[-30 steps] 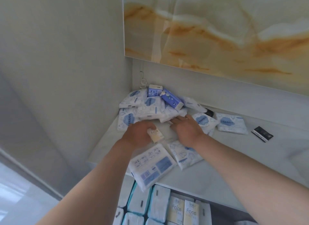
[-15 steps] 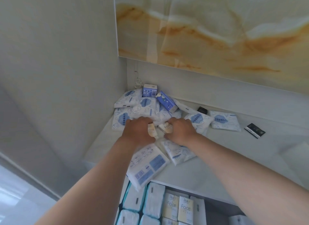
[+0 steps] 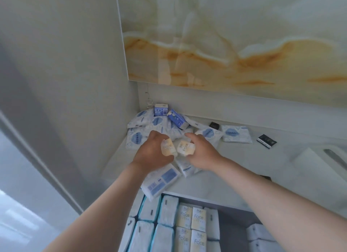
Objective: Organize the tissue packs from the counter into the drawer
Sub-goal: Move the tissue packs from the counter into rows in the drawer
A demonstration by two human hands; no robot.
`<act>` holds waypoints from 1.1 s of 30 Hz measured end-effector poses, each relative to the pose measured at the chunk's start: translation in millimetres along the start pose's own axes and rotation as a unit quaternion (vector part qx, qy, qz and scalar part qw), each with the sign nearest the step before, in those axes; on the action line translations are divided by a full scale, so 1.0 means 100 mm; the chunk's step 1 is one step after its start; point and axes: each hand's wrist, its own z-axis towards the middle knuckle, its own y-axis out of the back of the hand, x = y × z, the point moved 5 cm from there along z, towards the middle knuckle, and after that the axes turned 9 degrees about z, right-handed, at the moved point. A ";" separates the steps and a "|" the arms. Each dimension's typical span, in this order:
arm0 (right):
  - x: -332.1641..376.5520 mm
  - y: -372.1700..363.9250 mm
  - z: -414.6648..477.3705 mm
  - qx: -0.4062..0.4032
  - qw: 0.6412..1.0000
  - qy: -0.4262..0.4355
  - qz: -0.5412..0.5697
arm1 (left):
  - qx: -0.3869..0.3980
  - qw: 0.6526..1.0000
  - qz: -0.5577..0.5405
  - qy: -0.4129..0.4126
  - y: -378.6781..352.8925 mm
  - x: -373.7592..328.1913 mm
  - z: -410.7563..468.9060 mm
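Note:
My left hand [image 3: 152, 154] is shut on a small yellow tissue pack [image 3: 168, 147]. Beside it, my right hand [image 3: 201, 154] grips another yellow pack printed "Face" [image 3: 185, 147]. Both are raised a little over the white counter [image 3: 234, 176]. Behind them a heap of blue-and-white tissue packs [image 3: 159, 123] fills the counter's corner, with two blue boxes [image 3: 176, 118] on top. A larger blue-labelled pack [image 3: 161, 182] hangs over the counter's front edge. Below, the open drawer [image 3: 232, 229] holds rows of white packs [image 3: 167, 212] and yellow "Face" packs [image 3: 191, 227].
Walls close the corner on the left and behind. One more blue-and-white pack [image 3: 235, 134] lies to the right of the heap, with two small black packets [image 3: 266, 140] further right. A white box [image 3: 319, 163] sits at the counter's right end.
My right hand has picked a yellow pack out of the heap. Both hands have lifted and drawn back toward me, each with its yellow pack.

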 end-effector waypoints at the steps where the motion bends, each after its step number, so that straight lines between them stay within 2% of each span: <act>1: -0.01 0.00 -0.15 0.016 1.000 -0.013 -0.002 | -0.002 1.000 0.007 -0.008 -0.01 -0.06 -0.10; 6: -0.20 -0.10 -0.96 0.109 0.992 -0.067 0.005 | 0.009 0.987 0.117 -0.109 -0.12 -0.45 -0.64; 9: -0.39 -0.25 -1.44 0.157 0.978 -0.129 0.040 | 0.067 0.977 0.142 -0.141 -0.33 -0.57 -1.02; 15: -0.56 -0.51 -1.97 0.171 0.971 -0.169 -0.013 | 0.208 0.961 0.155 -0.097 -0.70 -0.53 -1.73; 20: -0.65 -0.71 -2.22 0.171 0.964 -0.202 -0.020 | 0.260 0.946 0.168 -0.090 -0.83 -0.59 -2.01; 27: -0.70 -0.87 -2.25 0.150 0.961 -0.225 0.051 | 0.300 0.928 0.204 -0.088 -0.98 -0.55 -2.13; 31: -0.73 -1.02 -2.31 0.229 0.934 -0.264 0.072 | 0.331 0.903 0.247 -0.116 -1.12 -0.51 -2.19; 33: -0.72 -1.05 -2.36 0.279 0.926 -0.253 0.032 | 0.344 0.894 0.253 -0.133 -1.15 -0.49 -2.22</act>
